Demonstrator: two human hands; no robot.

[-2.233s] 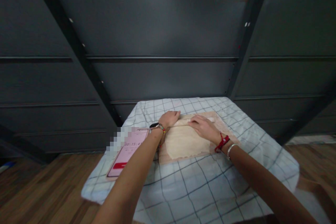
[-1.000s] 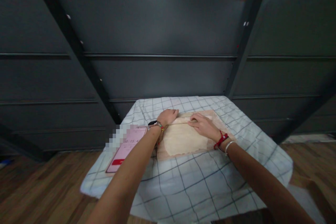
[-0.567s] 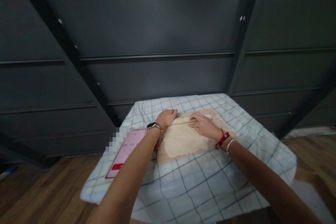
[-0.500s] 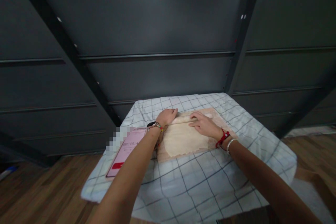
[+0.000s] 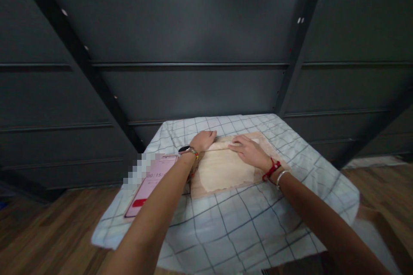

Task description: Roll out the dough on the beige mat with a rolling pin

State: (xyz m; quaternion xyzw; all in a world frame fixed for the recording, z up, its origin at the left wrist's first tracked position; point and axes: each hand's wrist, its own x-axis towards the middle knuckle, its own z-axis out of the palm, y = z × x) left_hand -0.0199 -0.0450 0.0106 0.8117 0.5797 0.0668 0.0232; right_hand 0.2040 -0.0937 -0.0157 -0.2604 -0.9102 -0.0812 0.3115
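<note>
A thin cream sheet [image 5: 226, 169], which looks like dough or cloth, lies on a pinkish-beige mat [image 5: 200, 193]. Along its far edge runs a cream roll [image 5: 221, 145]; whether this is the sheet rolled up or a separate pin I cannot tell. My left hand [image 5: 204, 140] is closed over the roll's left end, its fingertips mostly hidden behind the back of the hand. Toward the roll's right part, my right hand [image 5: 250, 150] bends its fingers over the top, with the thumb on the near side.
A pink-screened phone [image 5: 151, 180] showing a timer lies at the left, partly behind my left forearm. Under everything is a white checked cloth [image 5: 222, 227] on a small table. Dark metal panels [image 5: 193, 94] stand just behind it.
Both hands stay on the roll. My right hand has shifted slightly left along it and its fingers lie closer together. The whole view has moved a little.
</note>
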